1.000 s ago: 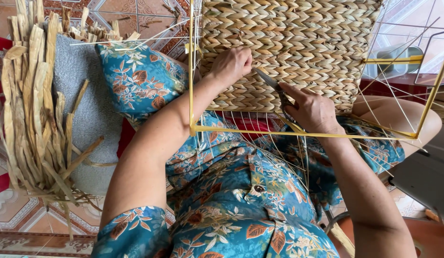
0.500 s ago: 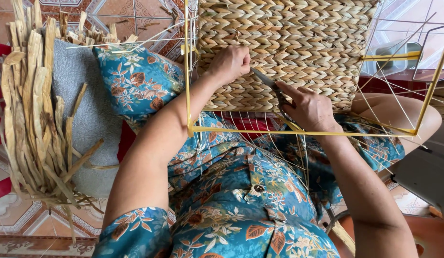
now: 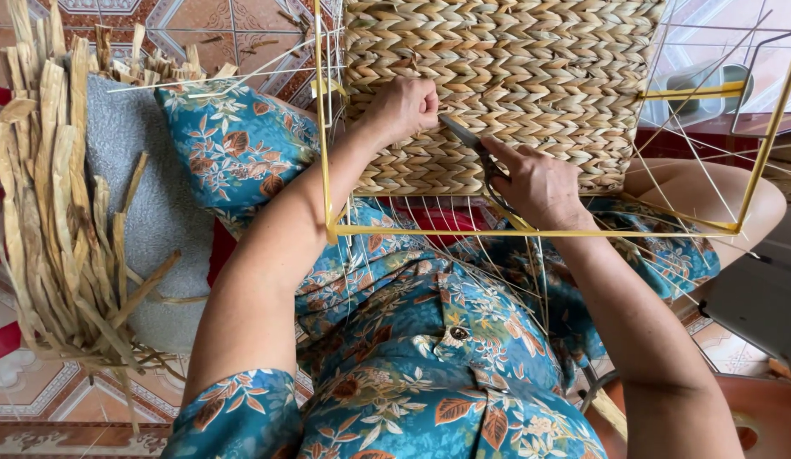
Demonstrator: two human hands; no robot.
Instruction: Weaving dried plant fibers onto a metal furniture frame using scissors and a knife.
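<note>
At the lower middle of the woven panel (image 3: 506, 85), the right hand (image 3: 544, 187) is closed around the handles of a pair of scissors (image 3: 472, 146), whose blades point up and left toward the left hand (image 3: 406, 106). That hand is curled shut against the weave, fingers pinched on something too small to make out. The panel of braided straw-coloured fibre fills a yellow wire frame (image 3: 532, 231) resting across the person's lap, with thin bare wires running below the finished weave. Beside the left arm, a bundle of dried flat fibre strips (image 3: 59, 221) lies on a grey mat (image 3: 157, 212) over the tiled floor (image 3: 225, 25).
</note>
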